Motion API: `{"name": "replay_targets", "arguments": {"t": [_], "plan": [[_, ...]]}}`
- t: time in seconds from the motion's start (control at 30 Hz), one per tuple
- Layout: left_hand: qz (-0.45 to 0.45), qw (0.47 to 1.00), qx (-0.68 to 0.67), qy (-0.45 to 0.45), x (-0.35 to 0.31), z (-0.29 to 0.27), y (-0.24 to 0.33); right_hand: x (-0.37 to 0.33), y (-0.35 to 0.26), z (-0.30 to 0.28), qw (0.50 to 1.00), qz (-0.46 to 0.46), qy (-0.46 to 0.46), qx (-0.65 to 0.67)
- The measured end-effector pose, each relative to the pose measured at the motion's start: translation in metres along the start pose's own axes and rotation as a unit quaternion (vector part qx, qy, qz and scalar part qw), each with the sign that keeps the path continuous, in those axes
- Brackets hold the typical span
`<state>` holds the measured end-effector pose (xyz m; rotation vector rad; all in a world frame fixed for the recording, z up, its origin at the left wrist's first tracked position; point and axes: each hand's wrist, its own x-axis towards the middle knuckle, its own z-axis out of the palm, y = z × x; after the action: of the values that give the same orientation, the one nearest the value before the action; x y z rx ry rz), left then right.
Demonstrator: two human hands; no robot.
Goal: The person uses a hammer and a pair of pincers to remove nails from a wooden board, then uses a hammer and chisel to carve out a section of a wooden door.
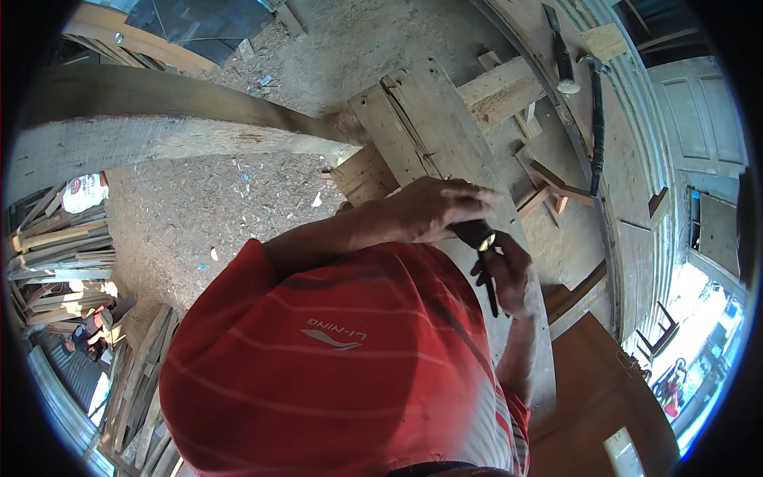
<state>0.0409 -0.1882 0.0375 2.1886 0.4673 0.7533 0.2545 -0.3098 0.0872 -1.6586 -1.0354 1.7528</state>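
My left hand [441, 210] reaches across my red shirt, its fingers slightly blurred and bent over the top of a small dark object [470, 231]. Facing it, my right hand [511, 274] has its fingers curled round the lower part of the same object. A shiny gold-coloured round part shows between the hands, and a narrow black strip hangs below it; its exact kind cannot be made out. Both hands are above a long wooden plank bench [469, 143], close in front of my body.
A large curved timber [199, 131] slants in from the left to the bench. A hammer [596, 127] and a dark-handled tool [561, 56] lie on the boards at right. Wood offcuts [548, 191] lie nearby; stacked lumber [67, 242], a white sack [84, 193] and another person [97, 330] are at left.
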Motion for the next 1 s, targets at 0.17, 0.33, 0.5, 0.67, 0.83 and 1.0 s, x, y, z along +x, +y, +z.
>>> {"name": "replay_targets", "arguments": {"t": [0.17, 0.33, 0.5, 0.67, 0.83, 1.0], "plan": [[0.024, 0.997, -0.057, -0.05, -0.002, -0.014, -0.024, 0.003, -0.031, 0.023, 0.994, -0.084, -0.007, 0.068], [-0.063, 0.993, -0.095, 0.003, -0.004, -0.03, -0.045, 0.023, -0.054, 0.052, 0.931, -0.251, 0.101, 0.244], [-0.132, 0.969, -0.193, 0.082, 0.008, -0.05, -0.058, 0.057, -0.079, 0.053, 0.941, -0.261, 0.209, -0.05], [-0.147, 0.96, -0.139, 0.192, 0.035, -0.099, -0.109, 0.123, -0.128, 0.053, 0.913, -0.295, 0.258, -0.111], [-0.267, 0.928, -0.139, 0.221, 0.07, -0.147, -0.169, 0.19, -0.171, 0.052, 0.899, -0.291, 0.287, -0.159], [-0.234, 0.927, -0.17, 0.238, 0.083, -0.143, -0.19, 0.229, -0.168, 0.037, 0.894, -0.312, 0.281, -0.156]]}}
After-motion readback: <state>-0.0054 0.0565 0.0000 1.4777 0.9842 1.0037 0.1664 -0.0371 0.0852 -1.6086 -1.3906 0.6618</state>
